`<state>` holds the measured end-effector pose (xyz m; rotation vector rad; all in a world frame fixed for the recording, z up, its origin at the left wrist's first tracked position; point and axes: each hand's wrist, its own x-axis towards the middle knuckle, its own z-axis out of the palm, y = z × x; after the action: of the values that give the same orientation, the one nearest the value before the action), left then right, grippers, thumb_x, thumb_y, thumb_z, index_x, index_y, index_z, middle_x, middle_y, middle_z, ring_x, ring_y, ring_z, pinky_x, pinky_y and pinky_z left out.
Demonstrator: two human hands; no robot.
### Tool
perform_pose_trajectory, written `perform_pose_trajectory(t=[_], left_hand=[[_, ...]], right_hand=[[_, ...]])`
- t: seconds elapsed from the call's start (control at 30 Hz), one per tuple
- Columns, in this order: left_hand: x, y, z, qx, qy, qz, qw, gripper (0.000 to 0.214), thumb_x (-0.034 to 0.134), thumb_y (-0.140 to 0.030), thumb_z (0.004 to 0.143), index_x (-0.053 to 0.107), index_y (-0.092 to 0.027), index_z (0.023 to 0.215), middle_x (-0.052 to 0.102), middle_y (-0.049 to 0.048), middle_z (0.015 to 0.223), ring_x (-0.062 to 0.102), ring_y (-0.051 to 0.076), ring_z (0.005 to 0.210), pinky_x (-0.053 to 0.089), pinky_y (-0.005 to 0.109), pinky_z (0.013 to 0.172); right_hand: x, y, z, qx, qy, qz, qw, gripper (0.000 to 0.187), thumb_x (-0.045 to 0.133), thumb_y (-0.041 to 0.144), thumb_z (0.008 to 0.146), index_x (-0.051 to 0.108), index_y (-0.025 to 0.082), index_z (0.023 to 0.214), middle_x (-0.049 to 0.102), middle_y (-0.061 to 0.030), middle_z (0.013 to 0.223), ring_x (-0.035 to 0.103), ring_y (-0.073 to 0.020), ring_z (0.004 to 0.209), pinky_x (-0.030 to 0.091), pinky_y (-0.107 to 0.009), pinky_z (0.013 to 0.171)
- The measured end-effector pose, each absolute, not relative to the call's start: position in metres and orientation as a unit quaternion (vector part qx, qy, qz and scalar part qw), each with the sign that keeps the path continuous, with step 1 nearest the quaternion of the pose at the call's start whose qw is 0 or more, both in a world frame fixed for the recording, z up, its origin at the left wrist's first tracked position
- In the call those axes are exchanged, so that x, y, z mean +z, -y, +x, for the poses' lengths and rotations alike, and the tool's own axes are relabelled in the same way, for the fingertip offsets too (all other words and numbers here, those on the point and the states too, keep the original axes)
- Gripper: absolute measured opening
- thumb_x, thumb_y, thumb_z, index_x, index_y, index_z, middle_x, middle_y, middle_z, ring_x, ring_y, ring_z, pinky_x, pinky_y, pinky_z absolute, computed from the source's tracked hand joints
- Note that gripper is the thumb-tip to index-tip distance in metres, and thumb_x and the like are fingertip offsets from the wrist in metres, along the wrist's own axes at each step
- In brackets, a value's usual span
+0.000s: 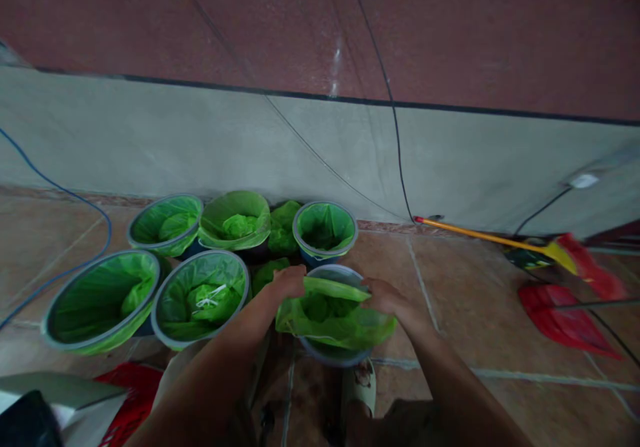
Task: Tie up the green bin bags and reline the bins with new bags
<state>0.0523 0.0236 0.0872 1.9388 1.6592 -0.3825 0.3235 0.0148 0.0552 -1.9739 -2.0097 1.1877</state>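
Observation:
A grey bin [334,353] stands on the tiled floor right in front of me. A green plastic bag [333,313] lies across its mouth. My left hand [289,281] grips the bag's edge at the bin's left rim, fingers curled. At the right rim my right hand [384,298] pinches the bag's other side. The bag hangs partly over the front of the bin.
Several other grey bins lined with green bags [200,298] cluster to the left, near the wall [200,133]. Loose green bags [283,230] lie between them. A yellow-handled broom [500,240] and a red dustpan [565,320] lie at the right. A blue cable [75,197] loops at the left.

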Motion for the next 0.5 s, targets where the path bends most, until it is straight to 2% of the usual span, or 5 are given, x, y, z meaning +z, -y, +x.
perform_pose_trajectory(t=[0.1, 0.2, 0.3, 0.4, 0.5], left_hand=[[0.083, -0.019, 0.059, -0.121, -0.595, 0.743, 0.280, 0.047, 0.066, -0.029, 0.077, 0.064, -0.022, 0.123, 0.068, 0.0107, 0.125, 0.062, 0.032, 0.115, 0.049, 0.046, 0.096], [0.078, -0.021, 0.062, -0.109, -0.594, 0.754, 0.259, 0.028, 0.056, -0.025, 0.084, 0.071, -0.019, 0.108, 0.070, 0.0119, 0.118, 0.062, 0.031, 0.114, 0.048, 0.044, 0.097], [0.076, -0.027, 0.064, -0.081, -0.610, 0.754, 0.228, 0.030, 0.047, -0.023, 0.090, 0.071, -0.018, 0.108, 0.071, 0.0123, 0.114, 0.064, 0.028, 0.112, 0.047, 0.039, 0.097], [0.079, -0.029, 0.067, -0.035, -0.630, 0.749, 0.203, 0.032, 0.044, -0.028, 0.093, 0.070, -0.020, 0.110, 0.072, 0.0108, 0.112, 0.065, 0.026, 0.111, 0.047, 0.035, 0.097], [0.082, -0.028, 0.069, -0.014, -0.639, 0.739, 0.211, 0.033, 0.044, -0.033, 0.094, 0.068, -0.021, 0.114, 0.071, 0.0104, 0.115, 0.064, 0.025, 0.112, 0.047, 0.035, 0.098]], right_hand=[[0.054, -0.013, 0.314, 0.344, 0.678, -0.650, 0.008, 0.023, 0.066, 0.004, 0.062, 0.075, 0.014, 0.081, 0.071, -0.0099, 0.087, 0.063, -0.0274, 0.094, 0.045, -0.035, 0.089], [0.062, -0.018, 0.314, 0.326, 0.677, -0.660, 0.008, 0.016, 0.060, 0.007, 0.069, 0.074, 0.015, 0.072, 0.069, -0.0084, 0.077, 0.063, -0.0237, 0.083, 0.045, -0.032, 0.080], [0.078, -0.024, 0.320, 0.345, 0.661, -0.665, 0.045, 0.018, 0.056, 0.013, 0.074, 0.074, 0.016, 0.073, 0.069, -0.0052, 0.071, 0.061, -0.0182, 0.071, 0.043, -0.028, 0.068], [0.091, -0.027, 0.332, 0.414, 0.633, -0.646, 0.099, 0.016, 0.056, 0.018, 0.074, 0.071, 0.016, 0.070, 0.067, -0.0018, 0.065, 0.057, -0.0142, 0.062, 0.040, -0.024, 0.059], [0.094, -0.024, 0.345, 0.464, 0.604, -0.636, 0.125, 0.010, 0.062, 0.021, 0.068, 0.067, 0.017, 0.062, 0.061, 0.0008, 0.056, 0.054, -0.0128, 0.057, 0.039, -0.023, 0.056]])
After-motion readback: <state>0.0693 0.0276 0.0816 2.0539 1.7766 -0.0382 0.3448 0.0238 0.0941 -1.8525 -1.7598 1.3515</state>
